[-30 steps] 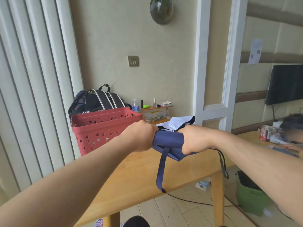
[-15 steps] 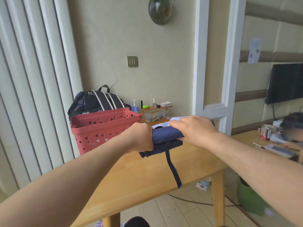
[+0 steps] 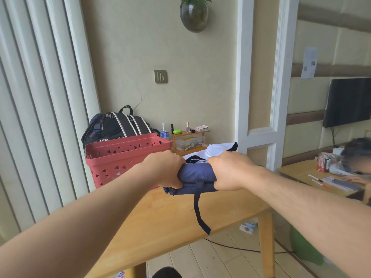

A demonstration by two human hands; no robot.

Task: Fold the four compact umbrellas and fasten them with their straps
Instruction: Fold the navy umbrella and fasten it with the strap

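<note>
The umbrella (image 3: 195, 175) is held above the worktop (image 3: 160, 223), between the left hand (image 3: 166, 170) at its left end and the right hand (image 3: 230, 171) at its right end. Its strap (image 3: 200, 213) hangs from its underside toward the worktop's near edge. A second umbrella (image 3: 212, 150) lies just behind the hands. A basket (image 3: 122, 157) stands on the worktop to the left, behind the left hand, with a backpack (image 3: 116, 125) behind it by the wall. Right of the backpack, a small shelf (image 3: 189, 140) carries bottles. Far right stands another table (image 3: 301, 173), with a screen (image 3: 349, 101) on the wall above it. A bin (image 3: 305, 249) sits on the floor beneath the right forearm.
</note>
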